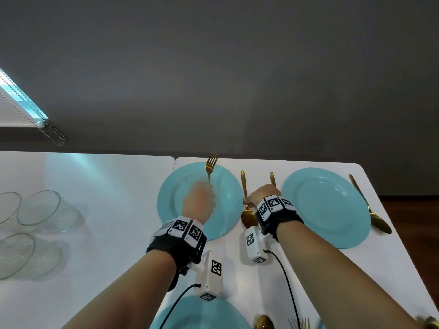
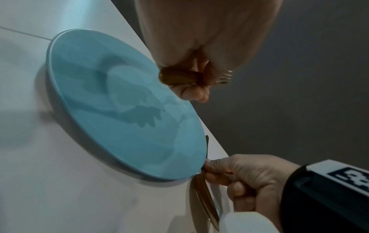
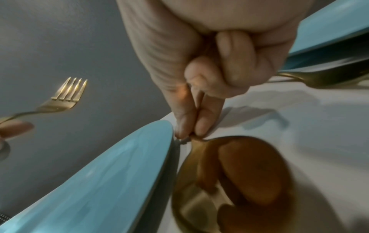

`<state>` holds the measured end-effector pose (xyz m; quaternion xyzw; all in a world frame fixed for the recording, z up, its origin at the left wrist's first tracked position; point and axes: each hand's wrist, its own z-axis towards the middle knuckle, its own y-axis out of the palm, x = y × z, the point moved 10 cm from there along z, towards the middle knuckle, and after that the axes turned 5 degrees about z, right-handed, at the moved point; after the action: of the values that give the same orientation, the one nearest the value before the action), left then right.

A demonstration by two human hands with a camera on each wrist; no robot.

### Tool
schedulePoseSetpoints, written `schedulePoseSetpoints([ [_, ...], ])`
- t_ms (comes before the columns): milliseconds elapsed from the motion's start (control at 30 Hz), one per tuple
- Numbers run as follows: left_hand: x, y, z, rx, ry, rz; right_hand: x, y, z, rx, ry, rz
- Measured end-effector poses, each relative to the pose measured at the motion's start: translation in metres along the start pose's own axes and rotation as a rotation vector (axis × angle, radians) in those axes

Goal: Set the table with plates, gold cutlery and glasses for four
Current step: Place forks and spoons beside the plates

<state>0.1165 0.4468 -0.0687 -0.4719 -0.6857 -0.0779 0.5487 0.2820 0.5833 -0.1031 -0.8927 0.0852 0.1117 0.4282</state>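
Glasses [image 1: 35, 224]: lying on the white counter [image 1: 114, 210], far left.
Left hand [image 1: 199, 203]: grip curled round a gold fork [image 1: 210, 165], tines up, held above the left teal plate [image 1: 175, 186].
Right hand [image 1: 263, 193]: fingertips [image 3: 184, 126] pinching the neck of a gold spoon [image 1: 248, 216] lying just beside that plate.
Right plate [image 1: 325, 207]: flanked by gold cutlery.

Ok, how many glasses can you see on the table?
3 glasses, on the left of the table: one at the picture's edge, one beside it, one nearer the person. More may sit beyond the frame.
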Motion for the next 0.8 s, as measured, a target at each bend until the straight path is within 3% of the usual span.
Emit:
schedulePoseSetpoints([
  [67, -0.001, -0.001, 0.0, -0.001, -0.003, -0.002, -0.001, 0.001, 0.0, 0.01, -0.007, 0.075],
  [167, -0.004, -0.001, 0.0, -0.005, -0.013, -0.005, -0.003, -0.001, 0.002, 0.066, -0.025, 0.009],
  [433, -0.006, -0.006, -0.002, -0.012, -0.007, -0.004, -0.009, -0.014, -0.012, 0.045, 0.01, -0.012],
  [500, -0.006, -0.009, -0.003, -0.018, 0.0, 0.001, -0.03, -0.026, -0.026, 0.116, -0.14, -0.062],
  [600, -0.005, -0.013, -0.007, -0.055, 0.021, 0.027, -0.078, -0.035, -0.079, 0.234, -0.532, -0.03],
  [667, 0.0, -0.014, -0.012, -0.11, 0.061, 0.075, -0.109, -0.022, -0.118, 0.241, -0.769, -0.183],
  [733, 0.005, -0.018, -0.019, -0.164, 0.101, 0.127, -0.127, -0.006, -0.141, 0.224, -0.854, -0.381],
  [800, 0.004, -0.028, -0.026, -0.208, 0.112, 0.143, -0.134, 0.004, -0.153, 0.206, -0.838, -0.532],
])
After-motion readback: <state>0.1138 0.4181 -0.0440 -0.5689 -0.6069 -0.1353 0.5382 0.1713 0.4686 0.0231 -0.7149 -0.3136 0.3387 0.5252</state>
